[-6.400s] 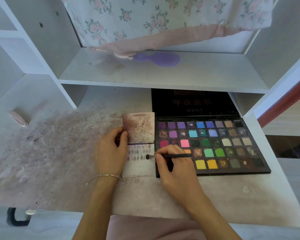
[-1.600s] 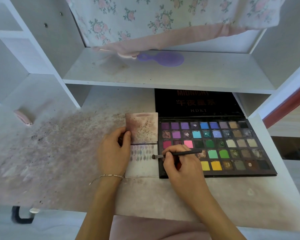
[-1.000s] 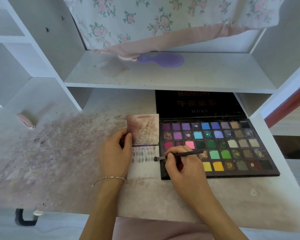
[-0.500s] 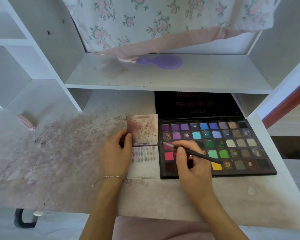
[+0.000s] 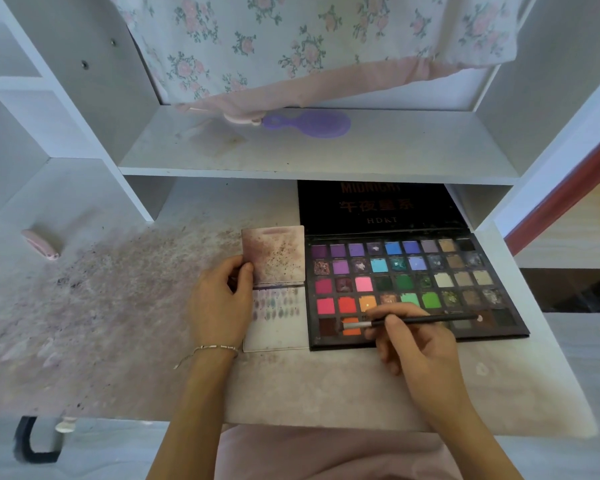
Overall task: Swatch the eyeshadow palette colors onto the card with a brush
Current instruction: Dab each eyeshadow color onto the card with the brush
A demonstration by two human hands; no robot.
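orange pan (image 5: 351, 326): brush (image 5: 409, 321) tip loading colour, pinched in right hand (image 5: 417, 344) fingers
card (image 5: 278, 317): left hand (image 5: 220, 304) fingers clasp its edge, steadying it on the desk (image 5: 118, 323)

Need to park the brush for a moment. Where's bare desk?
Free: the strip between the palette front edge and the desk front, right of the right hand; also the stained stretch left of the left hand. Crowded: the card butts against the palette, left hand on it.

One head-worn wide-angle camera looked forward and steeply down from close above the worktop (image 5: 326, 386), facing the far shelf (image 5: 395, 157); its edges bowed outward.
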